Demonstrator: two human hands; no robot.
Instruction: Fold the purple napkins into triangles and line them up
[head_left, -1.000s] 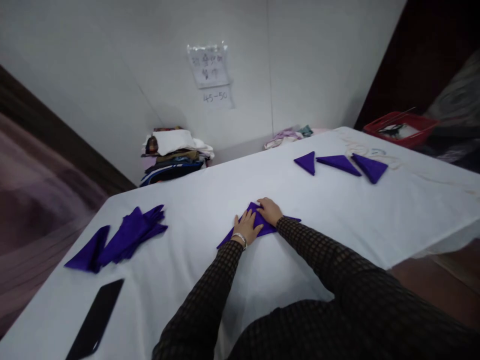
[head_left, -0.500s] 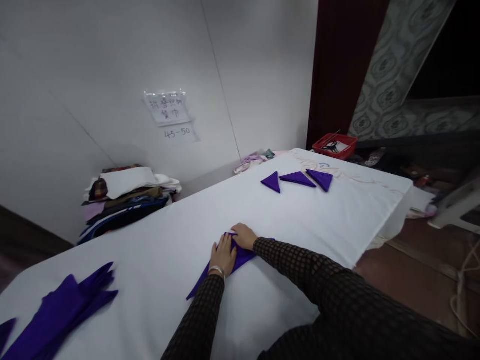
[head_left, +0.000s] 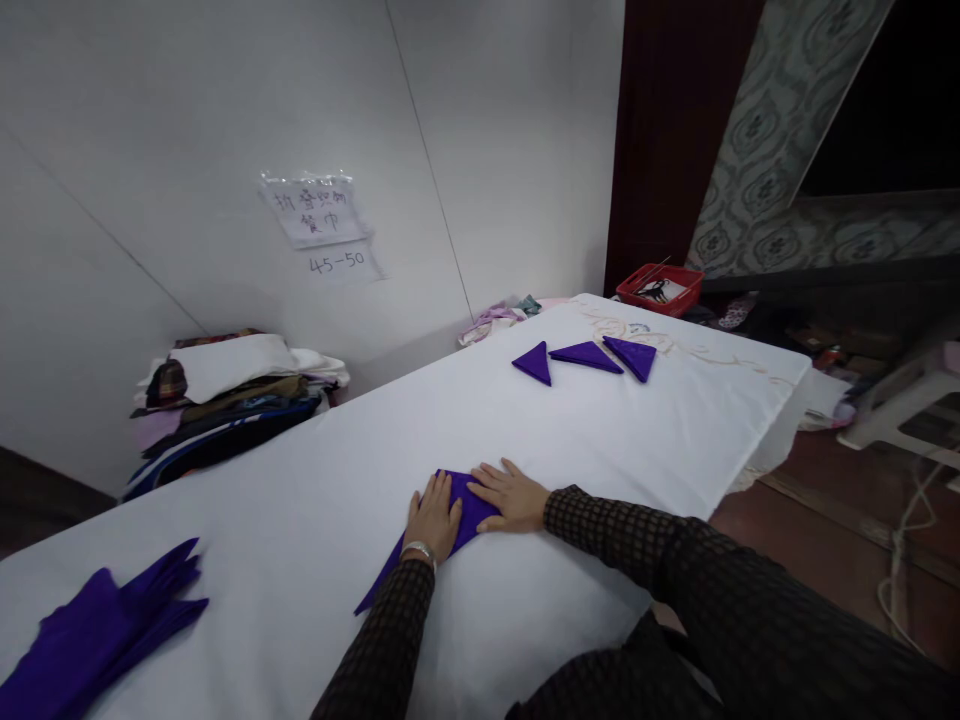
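Observation:
A purple cloth napkin (head_left: 466, 510), folded to a pointed shape, lies flat on the white-covered table (head_left: 300, 570). My left hand (head_left: 435, 518), with a bracelet at the wrist, rests flat on its middle with the fingers extended. At the napkin's right side my right hand (head_left: 514, 498) lies palm down, fingers spread, the fingertips on the cloth. One long corner sticks out to the lower left, partly behind my left forearm. Parts of the napkin under both hands are hidden.
Three folded purple triangles (head_left: 586, 356) lie toward the table's far end. A loose heap of purple cloth (head_left: 97, 635) is at the left. Beyond the table are a pile of clothes (head_left: 232, 400), a red basket (head_left: 660, 290) and a white stool (head_left: 900, 400).
My right hand has moved from the napkin's upper edge to its right side and spread its fingers. My left hand stays on the cloth. The view has shifted slightly.

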